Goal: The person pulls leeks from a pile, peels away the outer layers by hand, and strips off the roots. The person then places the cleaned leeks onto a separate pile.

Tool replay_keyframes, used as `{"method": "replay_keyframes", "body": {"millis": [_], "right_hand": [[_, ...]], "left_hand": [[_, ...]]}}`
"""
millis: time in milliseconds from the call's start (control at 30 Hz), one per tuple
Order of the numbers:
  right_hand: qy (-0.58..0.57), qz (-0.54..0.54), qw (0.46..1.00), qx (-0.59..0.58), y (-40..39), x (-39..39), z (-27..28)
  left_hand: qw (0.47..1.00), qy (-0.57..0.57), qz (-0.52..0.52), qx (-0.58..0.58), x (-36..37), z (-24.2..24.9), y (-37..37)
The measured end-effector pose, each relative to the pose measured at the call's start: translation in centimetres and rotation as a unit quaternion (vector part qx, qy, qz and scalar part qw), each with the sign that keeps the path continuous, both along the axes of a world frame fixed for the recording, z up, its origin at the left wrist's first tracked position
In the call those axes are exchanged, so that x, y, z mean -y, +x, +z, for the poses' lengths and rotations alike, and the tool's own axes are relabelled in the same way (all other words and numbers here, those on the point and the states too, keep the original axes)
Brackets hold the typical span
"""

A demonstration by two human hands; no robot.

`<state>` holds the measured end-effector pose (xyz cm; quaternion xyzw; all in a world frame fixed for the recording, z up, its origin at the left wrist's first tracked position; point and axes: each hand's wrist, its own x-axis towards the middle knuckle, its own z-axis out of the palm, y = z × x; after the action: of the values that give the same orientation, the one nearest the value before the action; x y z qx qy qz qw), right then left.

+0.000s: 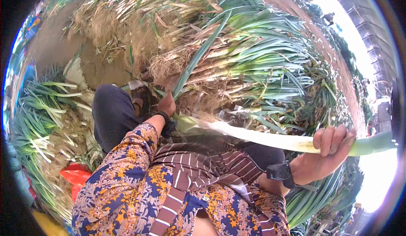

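Observation:
My right hand [327, 149], fingers wrapped around it, grips a long leek [270, 139] near where its white shaft turns green. The shaft stretches across my lap toward the left, with a loose, pale sheath [185, 123] at its far end. Closed in my left hand [166, 104] is a long green leek leaf [203, 52] that points up and away over the pile. Whether this leaf still joins the held leek cannot be made out. Just beyond my hands lies a large heap of leeks [262, 45] with dry, tangled roots [169, 64].
Leeks with clean white shafts [40, 145] lie in a row at my left. A red plastic bag [76, 176] sits beside them. More leeks [317, 198] lie by my right elbow. Bare soil [101, 66] shows past my knee [111, 113].

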<state>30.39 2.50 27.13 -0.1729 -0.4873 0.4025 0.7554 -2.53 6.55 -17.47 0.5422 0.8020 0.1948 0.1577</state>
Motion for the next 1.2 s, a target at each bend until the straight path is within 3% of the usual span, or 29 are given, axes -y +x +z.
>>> {"method": "replay_keyframes", "body": {"millis": [67, 100, 133, 200, 233, 300, 400, 533, 633, 733, 833, 933, 1033, 1200], "right_hand": [[-0.017, -0.053, 0.998, -0.008, -0.3, -1.3, -0.3], [-0.017, -0.060, 0.998, 0.003, 0.2, -2.3, -1.0], [-0.014, -0.066, 0.998, 0.015, 0.4, -3.1, -1.6], [-0.027, -0.070, 0.997, 0.001, 0.2, -3.9, -2.3], [-0.029, -0.060, 0.998, -0.003, 0.2, -4.2, -2.7], [-0.027, -0.038, 0.999, -0.008, 0.2, -4.5, -3.3], [-0.010, -0.037, 0.999, -0.009, 0.7, -5.0, -3.7], [0.018, -0.028, 0.999, -0.012, 1.4, -4.8, -4.3], [0.041, -0.007, 0.999, -0.013, 1.5, -4.7, -4.8], [0.083, 0.041, 0.996, -0.012, 1.9, -4.9, -5.6], [0.102, 0.072, 0.992, -0.014, 2.1, -4.8, -5.9], [0.118, 0.081, 0.990, 0.005, 1.8, -4.5, -6.1], [0.129, 0.082, 0.988, 0.018, 1.2, -4.1, -6.1], [0.156, 0.114, 0.981, 0.027, 1.1, -3.9, -6.0]], "left_hand": [[0.998, 0.058, -0.010, -0.029, -0.3, -0.6, 1.0], [0.995, -0.100, 0.002, 0.013, -0.4, 5.8, 2.5], [0.993, -0.105, -0.047, -0.012, 0.0, 11.4, 4.4], [0.987, 0.052, -0.151, -0.004, -1.2, 10.6, 6.8], [0.955, 0.211, -0.205, 0.029, -2.3, 7.1, 7.7], [0.872, 0.372, -0.305, 0.088, -1.0, 14.2, 10.9], [0.882, 0.166, -0.226, 0.379, 1.0, 18.9, 13.3], [0.890, 0.343, -0.223, 0.200, 1.2, 18.8, 14.1], [0.895, 0.319, -0.205, 0.234, 1.2, 19.2, 14.6], [0.886, 0.322, -0.268, 0.201, 0.0, 18.1, 14.3], [0.836, 0.055, -0.219, 0.500, 0.1, 19.5, 14.5], [0.804, 0.058, -0.191, 0.561, -0.3, 19.8, 14.9], [0.801, 0.074, -0.099, 0.586, -1.1, 20.0, 15.6], [0.781, 0.024, -0.097, 0.616, -1.6, 20.6, 15.3]]}}
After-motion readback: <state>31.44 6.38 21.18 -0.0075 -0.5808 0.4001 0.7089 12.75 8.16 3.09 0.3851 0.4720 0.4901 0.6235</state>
